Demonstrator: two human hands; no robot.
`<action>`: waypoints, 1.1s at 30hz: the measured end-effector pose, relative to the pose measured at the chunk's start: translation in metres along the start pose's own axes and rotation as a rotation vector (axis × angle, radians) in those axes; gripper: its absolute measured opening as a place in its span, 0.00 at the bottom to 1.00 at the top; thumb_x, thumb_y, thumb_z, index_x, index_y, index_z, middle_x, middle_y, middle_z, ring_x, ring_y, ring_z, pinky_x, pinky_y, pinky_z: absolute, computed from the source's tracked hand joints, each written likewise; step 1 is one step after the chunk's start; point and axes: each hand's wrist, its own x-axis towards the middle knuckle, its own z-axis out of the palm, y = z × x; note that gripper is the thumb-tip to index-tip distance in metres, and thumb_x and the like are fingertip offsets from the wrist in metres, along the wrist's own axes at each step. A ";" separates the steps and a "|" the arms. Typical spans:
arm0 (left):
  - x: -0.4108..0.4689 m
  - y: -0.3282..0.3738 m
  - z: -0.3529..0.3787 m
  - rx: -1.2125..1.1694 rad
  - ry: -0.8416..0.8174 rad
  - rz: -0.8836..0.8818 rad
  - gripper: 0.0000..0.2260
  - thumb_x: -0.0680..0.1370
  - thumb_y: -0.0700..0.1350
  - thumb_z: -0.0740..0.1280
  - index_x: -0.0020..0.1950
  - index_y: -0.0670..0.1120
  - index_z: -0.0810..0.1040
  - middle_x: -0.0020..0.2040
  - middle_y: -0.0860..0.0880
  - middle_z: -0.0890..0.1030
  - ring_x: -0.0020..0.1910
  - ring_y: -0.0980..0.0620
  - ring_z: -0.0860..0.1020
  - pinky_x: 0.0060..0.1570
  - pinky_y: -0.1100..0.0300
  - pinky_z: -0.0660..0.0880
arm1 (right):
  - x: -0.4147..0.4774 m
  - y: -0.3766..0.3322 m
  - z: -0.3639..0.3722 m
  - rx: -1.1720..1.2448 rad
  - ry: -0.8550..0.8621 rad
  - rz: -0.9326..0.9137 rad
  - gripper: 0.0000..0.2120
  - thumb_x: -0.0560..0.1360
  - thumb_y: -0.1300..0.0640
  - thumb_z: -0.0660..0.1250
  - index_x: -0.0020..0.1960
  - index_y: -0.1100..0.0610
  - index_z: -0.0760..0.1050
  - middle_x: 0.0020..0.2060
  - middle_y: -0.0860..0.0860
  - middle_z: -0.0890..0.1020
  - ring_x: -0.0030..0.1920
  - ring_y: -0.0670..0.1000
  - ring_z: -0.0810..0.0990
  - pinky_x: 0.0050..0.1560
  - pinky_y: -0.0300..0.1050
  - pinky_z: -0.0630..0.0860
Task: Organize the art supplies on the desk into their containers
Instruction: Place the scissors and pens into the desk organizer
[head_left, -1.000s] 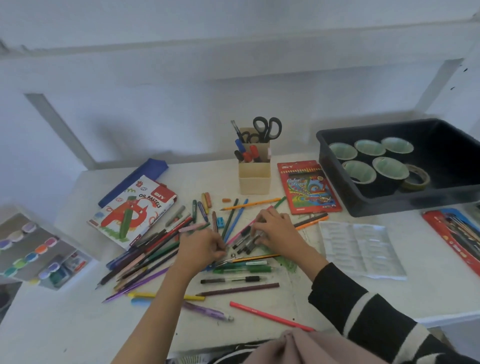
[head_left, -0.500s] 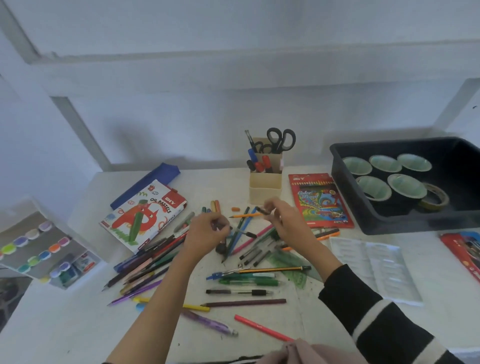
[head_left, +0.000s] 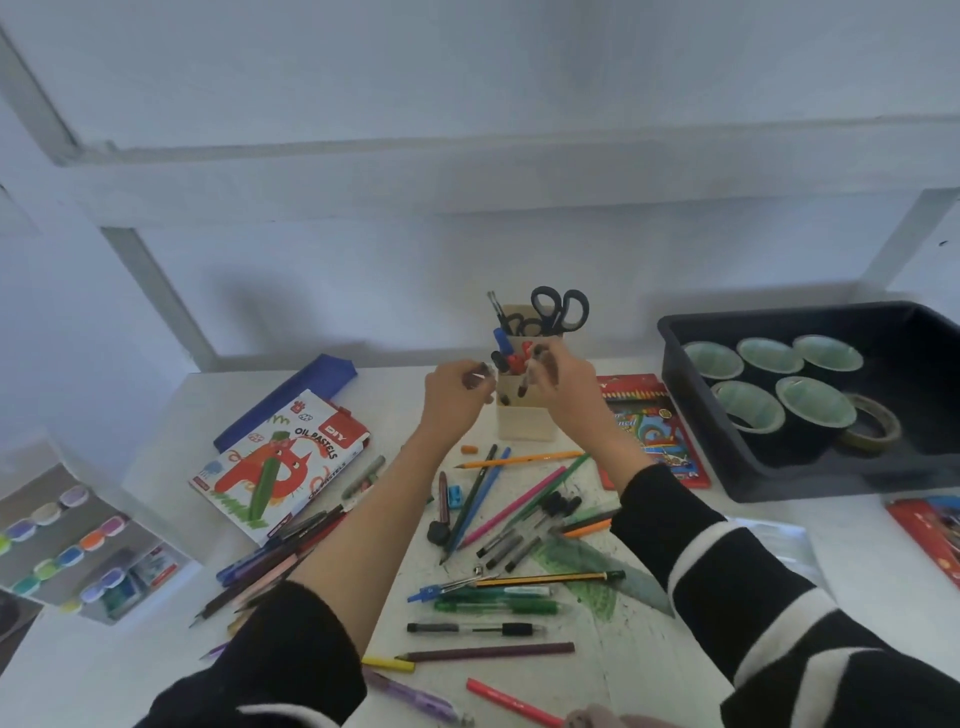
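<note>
Right hand (head_left: 569, 387) grips dark-tipped pens (head_left: 523, 387) at the holder (head_left: 524, 426), twelve o'clock, which holds scissors (head_left: 560, 309). Left hand (head_left: 454, 395) pinches a small blurred item (head_left: 480, 371).

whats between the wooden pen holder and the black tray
The flat red box of coloured pencils lies between the pale wooden pen holder and the black plastic tray, in the head view.

Pale bluish-white wall (head_left: 467, 78) right across the back. Running level along it, a broad white ledge (head_left: 467, 176), propped by a slanted left strut (head_left: 156, 296) and a right strut (head_left: 909, 234). Down below, white counter (head_left: 104, 675) meeting the wall, smeared green near the middle. Soft, cool light; faint shadow on the wall.
</note>
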 end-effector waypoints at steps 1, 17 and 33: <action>0.000 -0.002 0.003 0.033 -0.034 -0.011 0.07 0.76 0.42 0.68 0.50 0.41 0.82 0.41 0.44 0.85 0.39 0.49 0.83 0.51 0.57 0.78 | -0.001 0.002 0.003 -0.003 -0.019 0.004 0.07 0.79 0.61 0.60 0.56 0.58 0.72 0.42 0.55 0.81 0.41 0.54 0.80 0.44 0.43 0.77; -0.091 -0.065 -0.014 0.421 -0.486 0.007 0.06 0.71 0.51 0.74 0.42 0.50 0.82 0.37 0.58 0.79 0.37 0.63 0.75 0.41 0.65 0.72 | -0.102 0.033 0.011 -0.343 -0.633 -0.133 0.04 0.74 0.58 0.69 0.46 0.55 0.81 0.43 0.48 0.77 0.48 0.47 0.69 0.50 0.44 0.70; -0.098 -0.064 -0.017 0.464 -0.258 0.022 0.03 0.74 0.51 0.71 0.42 0.52 0.82 0.39 0.58 0.78 0.41 0.59 0.76 0.51 0.51 0.75 | -0.108 0.033 0.027 -0.615 -0.653 -0.383 0.09 0.75 0.62 0.65 0.53 0.56 0.79 0.51 0.52 0.77 0.48 0.56 0.76 0.46 0.50 0.74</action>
